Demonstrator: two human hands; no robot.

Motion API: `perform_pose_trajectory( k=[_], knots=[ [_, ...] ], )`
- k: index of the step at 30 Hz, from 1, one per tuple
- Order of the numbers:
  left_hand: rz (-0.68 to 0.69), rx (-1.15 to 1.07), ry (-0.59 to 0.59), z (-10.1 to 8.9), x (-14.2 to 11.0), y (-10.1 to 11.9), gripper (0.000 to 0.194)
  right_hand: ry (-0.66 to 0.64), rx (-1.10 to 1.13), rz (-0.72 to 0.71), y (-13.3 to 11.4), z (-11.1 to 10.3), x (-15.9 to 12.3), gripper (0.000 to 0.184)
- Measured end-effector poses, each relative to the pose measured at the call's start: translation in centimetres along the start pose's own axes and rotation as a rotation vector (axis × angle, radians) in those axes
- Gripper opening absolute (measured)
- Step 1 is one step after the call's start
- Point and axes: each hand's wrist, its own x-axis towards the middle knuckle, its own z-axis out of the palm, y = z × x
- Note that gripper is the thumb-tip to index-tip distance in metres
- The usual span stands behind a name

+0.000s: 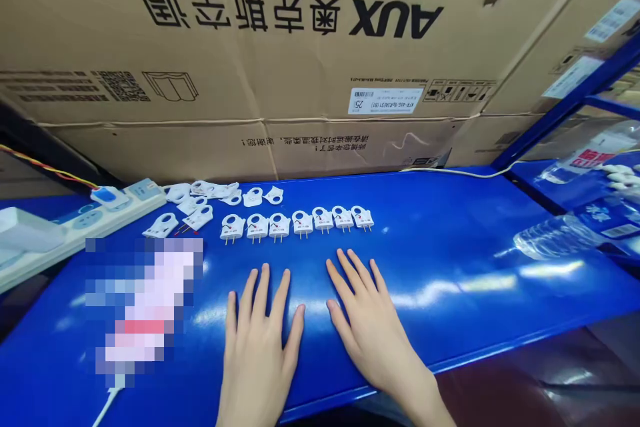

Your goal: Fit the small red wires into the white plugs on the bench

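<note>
My left hand lies flat on the blue table, palm down with its fingers spread. To its right, my right hand rests the same way, fingers apart and nothing held. Just beyond the fingertips stands a row of several white two-pin plugs with ring-shaped tops, their pins pointing toward me. Farther left, more white plug pieces lie in a loose pile, some overlapping. Neither hand touches a plug.
A white power strip runs along the left side. Near it, a pixelated object has a white cable. Large cardboard boxes wall off the back. At right are a clear plastic bottle and a blue metal post.
</note>
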Motion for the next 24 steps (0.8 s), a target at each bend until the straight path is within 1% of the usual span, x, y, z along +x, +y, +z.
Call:
perform_pose_trajectory(
  k=[4, 11, 18, 24],
  knots=[
    [0.011, 0.023, -0.002, 0.24, -0.01, -0.26, 0.063, 0.010, -0.004, -0.025, 0.14, 0.11, -0.01, 0.059],
    [0.037, 0.077, -0.001, 0.42, 0.18, -0.52, 0.065, 0.007, 0.012, -0.019, 0.20, -0.14, 0.03, 0.060],
    [0.006, 0.035, 0.000, 0.43, 0.09, -0.51, 0.066, 0.011, 0.007, -0.022, 0.25, 0.01, 0.28, 0.060],
    [0.006, 0.032, 0.010, 0.23, 0.14, -0.34, 0.066, 0.007, -0.011, -0.030, 0.29, 0.14, 0.39, 0.058]
  ],
)
